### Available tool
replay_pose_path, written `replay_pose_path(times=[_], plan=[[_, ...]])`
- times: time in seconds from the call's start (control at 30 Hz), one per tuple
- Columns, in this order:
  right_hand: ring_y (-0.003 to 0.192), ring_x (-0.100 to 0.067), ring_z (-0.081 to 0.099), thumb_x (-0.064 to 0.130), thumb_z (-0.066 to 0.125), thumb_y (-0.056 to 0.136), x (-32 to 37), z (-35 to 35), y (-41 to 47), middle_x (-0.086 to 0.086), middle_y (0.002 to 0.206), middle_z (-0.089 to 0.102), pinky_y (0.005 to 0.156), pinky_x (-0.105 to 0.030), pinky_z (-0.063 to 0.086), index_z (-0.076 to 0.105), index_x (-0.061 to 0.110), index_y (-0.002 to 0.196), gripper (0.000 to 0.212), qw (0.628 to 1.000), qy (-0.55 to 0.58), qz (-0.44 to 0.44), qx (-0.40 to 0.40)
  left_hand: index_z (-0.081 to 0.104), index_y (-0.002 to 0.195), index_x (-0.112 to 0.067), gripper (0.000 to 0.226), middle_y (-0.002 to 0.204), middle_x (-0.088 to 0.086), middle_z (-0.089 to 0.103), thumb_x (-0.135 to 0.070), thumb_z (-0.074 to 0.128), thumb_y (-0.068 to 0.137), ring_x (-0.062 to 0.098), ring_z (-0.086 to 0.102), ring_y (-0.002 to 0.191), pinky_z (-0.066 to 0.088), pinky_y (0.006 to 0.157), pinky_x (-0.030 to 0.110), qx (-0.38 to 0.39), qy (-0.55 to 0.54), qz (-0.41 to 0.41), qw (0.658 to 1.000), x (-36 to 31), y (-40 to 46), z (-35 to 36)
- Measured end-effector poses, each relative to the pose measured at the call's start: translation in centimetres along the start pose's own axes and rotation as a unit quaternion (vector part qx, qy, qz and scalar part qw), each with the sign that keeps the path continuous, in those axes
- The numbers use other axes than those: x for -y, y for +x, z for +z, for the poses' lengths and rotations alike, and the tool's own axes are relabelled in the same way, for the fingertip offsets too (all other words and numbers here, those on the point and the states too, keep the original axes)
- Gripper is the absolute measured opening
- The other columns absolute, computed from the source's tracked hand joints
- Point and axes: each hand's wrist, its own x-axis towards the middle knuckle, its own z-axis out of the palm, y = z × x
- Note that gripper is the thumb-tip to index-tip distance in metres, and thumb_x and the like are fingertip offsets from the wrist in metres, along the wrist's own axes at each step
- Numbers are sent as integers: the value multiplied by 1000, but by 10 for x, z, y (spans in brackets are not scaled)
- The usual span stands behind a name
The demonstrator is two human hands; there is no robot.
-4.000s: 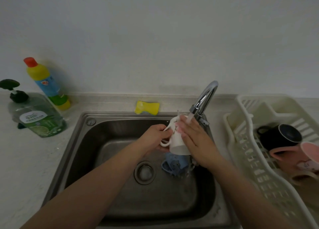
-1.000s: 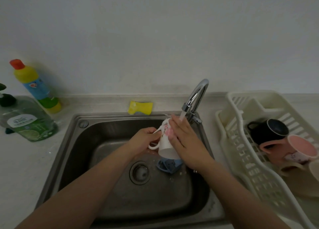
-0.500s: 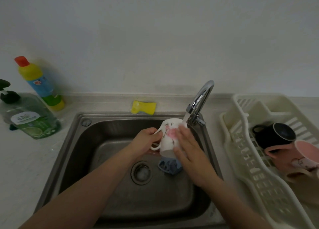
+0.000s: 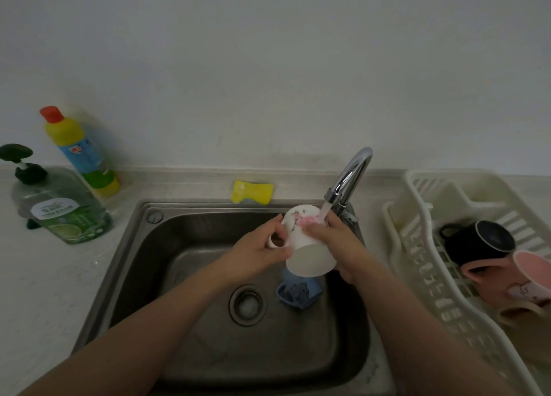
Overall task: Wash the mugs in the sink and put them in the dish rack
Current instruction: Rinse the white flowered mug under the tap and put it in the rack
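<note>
White mug held under running tap above the sink; three mugs lie in the rack.

Steel sink (image 4: 143,276) occupies centre frame; cream dish rack (image 4: 423,276) lies at 3 o'clock of it, holding a black mug (image 4: 477,240), a pink mug (image 4: 507,279) and a beige mug (image 4: 524,312) only partly in view. Left hand (image 4: 256,255) pinches the handle of the white mug (image 4: 307,246); right hand (image 4: 337,243) wraps its fingers round the mug's body. Mug is tilted, base toward the camera, mouth under the faucet (image 4: 351,175) stream. Blue mug (image 4: 298,294) rests on the basin floor, at 3 o'clock of the drain (image 4: 247,304). At 9 o'clock of the sink: green soap dispenser (image 4: 59,210), yellow bottle (image 4: 80,151). Yellow sponge (image 4: 252,191) at 12 o'clock.
</note>
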Motion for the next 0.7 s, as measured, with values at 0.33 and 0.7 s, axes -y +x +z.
replay_pose_path(times=[0.33,0.7], plan=[[87,-24,68,79,46,78,0,-9,-26,-4,99,72,67,-34,55,65,34,110,58,994,-11,103,48,61,89,-8,19,109,12,71,-27,65,90,25,68,99,56,87,40,-51,-84,-21,995,7,10,-10],[87,-8,70,21,78,79,-28,-15,-30,-2,99,72,70,-25,55,62,21,107,33,993,-29,-106,-40,52,92,-3,30,87,21,70,-33,54,99,37,71,61,55,50,33,-67,-92,-157,981,-10,30,24]])
